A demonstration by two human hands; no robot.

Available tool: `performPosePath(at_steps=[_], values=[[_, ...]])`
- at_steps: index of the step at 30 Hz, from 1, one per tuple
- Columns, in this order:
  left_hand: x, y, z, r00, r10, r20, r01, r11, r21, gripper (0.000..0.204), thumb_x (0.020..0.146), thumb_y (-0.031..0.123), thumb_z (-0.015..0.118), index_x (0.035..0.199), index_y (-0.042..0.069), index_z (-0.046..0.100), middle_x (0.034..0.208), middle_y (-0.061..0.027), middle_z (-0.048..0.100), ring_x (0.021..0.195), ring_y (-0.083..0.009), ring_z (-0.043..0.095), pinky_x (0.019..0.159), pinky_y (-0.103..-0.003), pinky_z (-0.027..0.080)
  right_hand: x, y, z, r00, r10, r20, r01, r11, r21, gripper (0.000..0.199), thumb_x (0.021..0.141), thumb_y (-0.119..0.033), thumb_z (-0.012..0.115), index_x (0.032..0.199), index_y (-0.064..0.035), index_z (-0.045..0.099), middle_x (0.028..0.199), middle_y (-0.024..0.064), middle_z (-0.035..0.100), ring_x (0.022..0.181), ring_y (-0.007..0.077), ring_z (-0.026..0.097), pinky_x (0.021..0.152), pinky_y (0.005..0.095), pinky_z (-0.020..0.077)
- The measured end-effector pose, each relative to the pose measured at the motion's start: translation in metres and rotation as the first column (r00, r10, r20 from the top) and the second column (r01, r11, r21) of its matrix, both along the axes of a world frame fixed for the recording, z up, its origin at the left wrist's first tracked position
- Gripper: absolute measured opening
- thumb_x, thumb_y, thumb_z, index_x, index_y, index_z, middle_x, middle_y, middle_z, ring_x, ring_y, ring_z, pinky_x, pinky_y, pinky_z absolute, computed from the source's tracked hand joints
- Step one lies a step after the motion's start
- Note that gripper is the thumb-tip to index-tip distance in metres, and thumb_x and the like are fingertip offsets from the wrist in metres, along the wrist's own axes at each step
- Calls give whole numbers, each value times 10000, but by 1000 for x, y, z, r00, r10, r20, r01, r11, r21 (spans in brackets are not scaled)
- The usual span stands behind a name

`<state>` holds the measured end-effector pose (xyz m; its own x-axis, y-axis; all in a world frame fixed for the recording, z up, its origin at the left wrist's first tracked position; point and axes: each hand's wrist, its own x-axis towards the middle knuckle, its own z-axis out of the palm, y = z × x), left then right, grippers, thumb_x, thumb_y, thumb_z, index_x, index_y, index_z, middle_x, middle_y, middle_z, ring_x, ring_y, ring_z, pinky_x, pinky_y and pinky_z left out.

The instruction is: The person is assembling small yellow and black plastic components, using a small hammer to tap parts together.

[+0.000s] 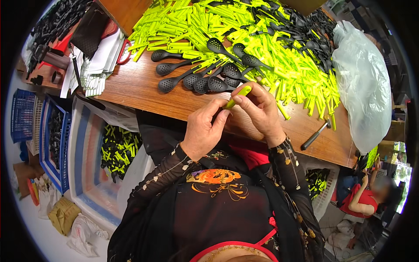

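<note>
Close to the table's front edge, a lime-green handle (243, 92) sits between my two hands, tilted up to the right. My left hand (202, 129) is closed on its lower end; what else those fingers may cover is hidden. The thumb and fingers of my right hand (265, 117) pinch it nearer the top. Just beyond my hands lie several black perforated spoons (166, 84), some joined to green handles. A large heap of loose lime-green handles (305, 83) spreads behind and to the right.
Black utensil heads (312, 46) are piled at the far right beside a cloudy plastic bag (362, 83). A black-handled tool (315, 136) lies on the wooden table (144, 89). Left below stands a lined bin (89, 174) with green-and-black pieces. Another person (362, 201) sits at right.
</note>
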<state>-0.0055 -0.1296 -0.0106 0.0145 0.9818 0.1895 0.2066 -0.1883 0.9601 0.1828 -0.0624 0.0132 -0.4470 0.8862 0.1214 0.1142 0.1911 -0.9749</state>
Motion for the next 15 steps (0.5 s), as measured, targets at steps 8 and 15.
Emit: performPosePath(at_steps=[8,15], values=[[-18,-1,2,973,-57,-224,81,992,100,175,987,119,701,1135,26,696,983,-158,729,897,-385,722,744,-443,554,4,-19,-22,997,-40,-60,37,998,-42,173,1016,-146,762,1105,0,738,1025,59,745,950,92,667,839,267,523],[-30,-3,-1,768,-60,-638,208,965,159,230,929,183,778,1148,112,780,983,-61,703,952,-290,681,788,-415,510,31,-8,-8,939,142,314,-102,985,-139,174,1004,-185,780,1022,-13,798,972,65,782,930,160,718,850,321,556]])
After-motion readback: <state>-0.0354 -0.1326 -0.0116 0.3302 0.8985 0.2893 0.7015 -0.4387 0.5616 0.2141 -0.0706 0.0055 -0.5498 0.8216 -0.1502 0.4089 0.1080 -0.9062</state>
